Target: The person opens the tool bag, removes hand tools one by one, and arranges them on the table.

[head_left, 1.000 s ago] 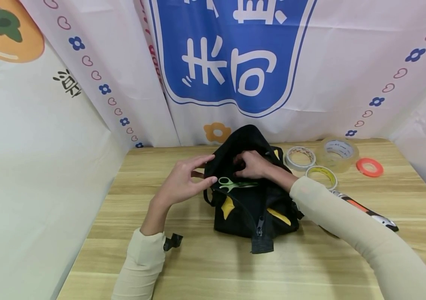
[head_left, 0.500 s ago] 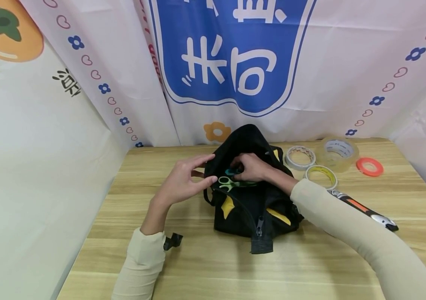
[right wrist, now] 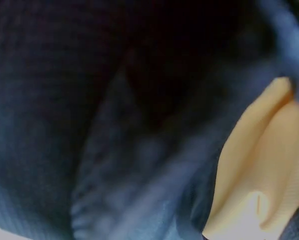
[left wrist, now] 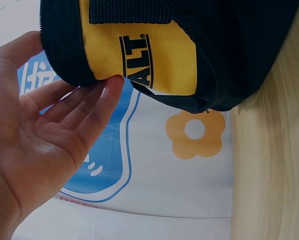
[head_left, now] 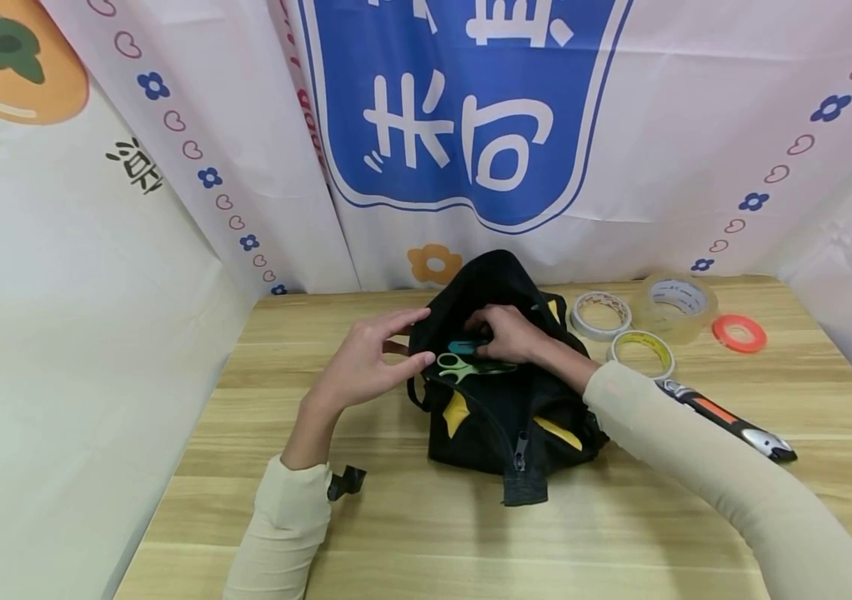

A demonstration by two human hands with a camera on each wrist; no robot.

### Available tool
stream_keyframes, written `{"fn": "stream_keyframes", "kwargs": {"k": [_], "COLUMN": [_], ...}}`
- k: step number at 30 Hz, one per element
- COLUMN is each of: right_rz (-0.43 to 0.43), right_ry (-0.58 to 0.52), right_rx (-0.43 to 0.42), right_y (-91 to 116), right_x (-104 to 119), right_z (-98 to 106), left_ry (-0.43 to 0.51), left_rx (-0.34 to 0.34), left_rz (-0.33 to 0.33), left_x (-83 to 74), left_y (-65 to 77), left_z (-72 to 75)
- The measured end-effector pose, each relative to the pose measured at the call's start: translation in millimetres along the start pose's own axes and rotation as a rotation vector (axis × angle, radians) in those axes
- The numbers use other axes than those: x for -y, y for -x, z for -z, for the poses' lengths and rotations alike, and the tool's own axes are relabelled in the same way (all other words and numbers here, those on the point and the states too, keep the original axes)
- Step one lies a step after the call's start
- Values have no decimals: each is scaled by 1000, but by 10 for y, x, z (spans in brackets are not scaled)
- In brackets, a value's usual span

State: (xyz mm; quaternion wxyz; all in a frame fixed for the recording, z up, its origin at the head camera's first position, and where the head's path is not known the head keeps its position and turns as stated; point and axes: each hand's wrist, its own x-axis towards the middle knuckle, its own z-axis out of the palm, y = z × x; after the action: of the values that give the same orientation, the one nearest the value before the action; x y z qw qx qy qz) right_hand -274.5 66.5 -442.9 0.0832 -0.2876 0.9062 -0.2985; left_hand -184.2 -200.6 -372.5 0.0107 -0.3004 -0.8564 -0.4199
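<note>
A black bag (head_left: 471, 437) with yellow patches sits unzipped on the table, its mouth spread wide. My left hand (head_left: 373, 358) holds the left rim of the bag between thumb and fingers; in the left wrist view the fingers (left wrist: 92, 107) lie against the outside, below a yellow patch. Inside the mouth, the curled fingers of my right hand (head_left: 508, 333) are at one end of a small teal object (head_left: 462, 347), whose kind is unclear. Green-handled scissors (head_left: 456, 367) lie just in front of it. Only blurred dark fabric and a yellow patch (right wrist: 259, 170) show in the right wrist view.
Right of the bag are several tape rolls, among them a clear roll (head_left: 677, 300), a white-and-yellow one (head_left: 642, 354) and a red one (head_left: 739, 334). A utility knife (head_left: 729, 422) lies beside my right forearm. Behind the wooden table (head_left: 396, 542) hangs a printed cloth (head_left: 651, 167).
The teal object, hidden one second ago, now shows by my right fingertips behind the scissors. My right hand has shifted slightly; the left hand and bag stay in place.
</note>
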Motion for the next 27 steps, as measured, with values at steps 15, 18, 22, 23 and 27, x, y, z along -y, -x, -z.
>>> {"fn": "stream_keyframes", "kwargs": {"k": [15, 18, 22, 23, 27], "right_rz": [-2, 12, 17, 17, 10], "right_ry": [4, 14, 21, 23, 35], "right_rx": [38, 39, 35, 33, 28], "right_y": [5, 12, 26, 28, 26], "right_x": [-66, -65, -60, -62, -69], "right_z": [-62, -85, -104, -108, -124], "left_ry": [-8, -9, -12, -12, -15], "left_rx": [1, 3, 3, 2, 2], "left_rz": [4, 7, 15, 16, 16], "left_x": [7, 13, 16, 15, 11], "left_y": [10, 12, 14, 14, 12], "left_z": [3, 2, 2, 3, 4]}}
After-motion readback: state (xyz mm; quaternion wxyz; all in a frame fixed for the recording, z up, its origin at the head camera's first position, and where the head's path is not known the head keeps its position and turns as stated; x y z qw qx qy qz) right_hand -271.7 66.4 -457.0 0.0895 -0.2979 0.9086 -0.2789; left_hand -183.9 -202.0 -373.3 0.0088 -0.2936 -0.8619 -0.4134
